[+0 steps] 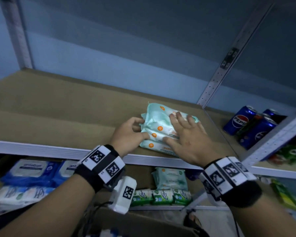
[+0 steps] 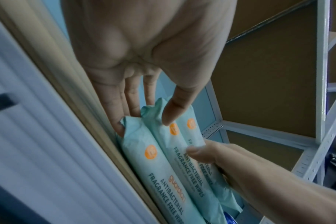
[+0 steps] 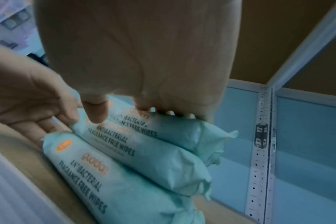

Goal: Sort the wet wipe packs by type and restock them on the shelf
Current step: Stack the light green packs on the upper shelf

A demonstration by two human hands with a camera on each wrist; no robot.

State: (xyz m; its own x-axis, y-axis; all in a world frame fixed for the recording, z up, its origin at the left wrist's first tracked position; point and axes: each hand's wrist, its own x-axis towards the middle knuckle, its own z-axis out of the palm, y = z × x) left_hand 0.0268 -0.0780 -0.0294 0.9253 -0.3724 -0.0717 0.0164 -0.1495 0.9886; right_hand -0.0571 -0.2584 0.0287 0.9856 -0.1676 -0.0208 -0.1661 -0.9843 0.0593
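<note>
Blue-walled metal shelving fills the head view, with a brown shelf board (image 1: 58, 103) at chest height. Toward four o'clock on that board, near its front edge, lie several mint-green wet wipe packs (image 1: 158, 129) with orange dots, overlapping like roof tiles. The left hand (image 1: 129, 135) sits at the nine o'clock end of the packs, its fingers curled around their crimped ends and the thumb pressing on top. The right hand (image 1: 189, 135) lies flat over the three o'clock side, fingers spread and straight, the thumb against a front pack. Blue and green wipe packs (image 1: 162, 196) wait on the shelf below; Pepsi cans (image 1: 251, 125) stand at three o'clock in the next bay.

The step appears to be squaring up this group. To do it well, the hands likely should push inward together, keep the soft packs level, and align the printed sides toward the front without crushing the seals.
</note>
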